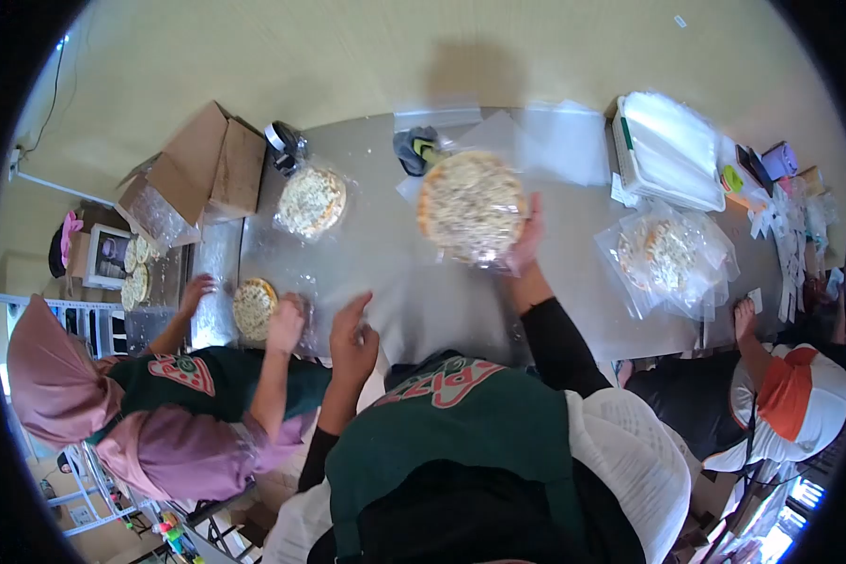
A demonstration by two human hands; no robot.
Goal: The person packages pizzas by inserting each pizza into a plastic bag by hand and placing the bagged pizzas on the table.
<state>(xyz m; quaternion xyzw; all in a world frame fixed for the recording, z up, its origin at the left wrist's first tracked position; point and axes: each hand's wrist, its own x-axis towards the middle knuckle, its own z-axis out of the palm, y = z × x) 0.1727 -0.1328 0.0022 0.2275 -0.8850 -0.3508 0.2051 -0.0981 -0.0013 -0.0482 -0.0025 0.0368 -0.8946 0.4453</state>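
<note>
My right hand (528,237) grips the right edge of a pizza (473,205), which is in clear plastic and held up above the metal table (395,254). Its pale topping faces me. Near the table's front edge, my left hand (354,338) is raised with nothing in it, index finger and thumb apart and the other fingers partly curled. A grey and yellow-green object (415,150) lies just behind the held pizza. Another wrapped pizza (311,202) rests to the left, and a stack of wrapped pizzas (665,254) to the right.
At left, a co-worker in a pink head covering (66,376) has both hands near a pizza (255,308). An open cardboard box (202,164) and a tape roll (277,136) stand behind. Plastic sheets (564,143) and a white basket (630,155) of bags are at back right. Another person (771,395) is at right.
</note>
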